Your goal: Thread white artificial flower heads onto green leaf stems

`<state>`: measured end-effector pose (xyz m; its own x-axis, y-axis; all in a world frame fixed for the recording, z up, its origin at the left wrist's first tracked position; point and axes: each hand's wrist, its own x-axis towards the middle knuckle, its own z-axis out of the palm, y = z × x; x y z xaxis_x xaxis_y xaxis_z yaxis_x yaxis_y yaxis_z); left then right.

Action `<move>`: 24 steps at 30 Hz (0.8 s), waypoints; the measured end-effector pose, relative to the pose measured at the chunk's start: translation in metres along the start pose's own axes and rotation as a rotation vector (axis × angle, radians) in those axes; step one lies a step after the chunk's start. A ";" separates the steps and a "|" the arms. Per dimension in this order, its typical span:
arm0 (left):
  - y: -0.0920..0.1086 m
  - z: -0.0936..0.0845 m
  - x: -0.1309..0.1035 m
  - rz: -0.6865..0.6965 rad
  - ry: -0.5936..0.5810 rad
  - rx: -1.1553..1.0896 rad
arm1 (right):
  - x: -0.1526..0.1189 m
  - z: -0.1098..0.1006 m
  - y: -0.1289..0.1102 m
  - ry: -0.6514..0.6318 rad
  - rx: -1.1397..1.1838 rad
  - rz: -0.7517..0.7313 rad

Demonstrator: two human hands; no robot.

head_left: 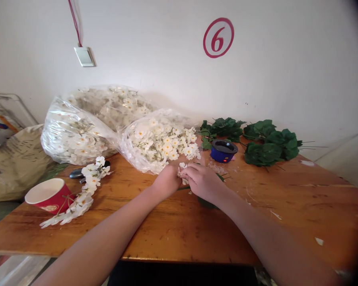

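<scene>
Both my hands meet above the wooden table, close in front of an open bag of flowers. My left hand (pixel 168 180) is closed, its fingertips around a small white artificial flower (pixel 183 166). From the other side, my right hand (pixel 202 180) pinches the same flower; the fingers hide most of its stem. Beneath my right wrist lies a green artificial leaf (pixel 207 203), partly covered. White artificial flowers (pixel 167 145) with yellow centres spill from the clear plastic bag (pixel 125 153) just behind my hands.
The wooden table (pixel 286 222) stands against a white wall. A red paper cup (pixel 55 196) and a white flower spray (pixel 86 194) are at left, beside a dark object (pixel 76 173). Another bagged flower heap (pixel 74 139) sits behind. A blue pot (pixel 223 151) and green leaf bunches (pixel 267 145) are at right.
</scene>
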<state>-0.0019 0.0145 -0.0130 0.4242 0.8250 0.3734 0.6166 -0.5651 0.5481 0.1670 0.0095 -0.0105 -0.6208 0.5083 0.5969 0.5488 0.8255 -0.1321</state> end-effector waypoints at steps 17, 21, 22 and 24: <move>0.004 0.025 -0.005 0.140 -0.092 0.133 | 0.027 -0.132 0.120 0.295 0.332 0.824; 0.002 0.025 -0.005 0.128 -0.102 0.215 | 0.038 -0.127 0.159 0.029 -0.050 0.860; 0.002 0.025 -0.005 0.122 -0.101 0.234 | 0.041 -0.124 0.166 -0.019 -0.115 0.846; 0.003 0.023 -0.005 0.117 -0.106 0.262 | 0.045 -0.116 0.177 -0.078 -0.185 0.829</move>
<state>0.0132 0.0087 -0.0309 0.5609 0.7571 0.3349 0.7037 -0.6491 0.2890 0.3009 0.1504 0.0849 -0.0112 0.9517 0.3070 0.9212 0.1293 -0.3670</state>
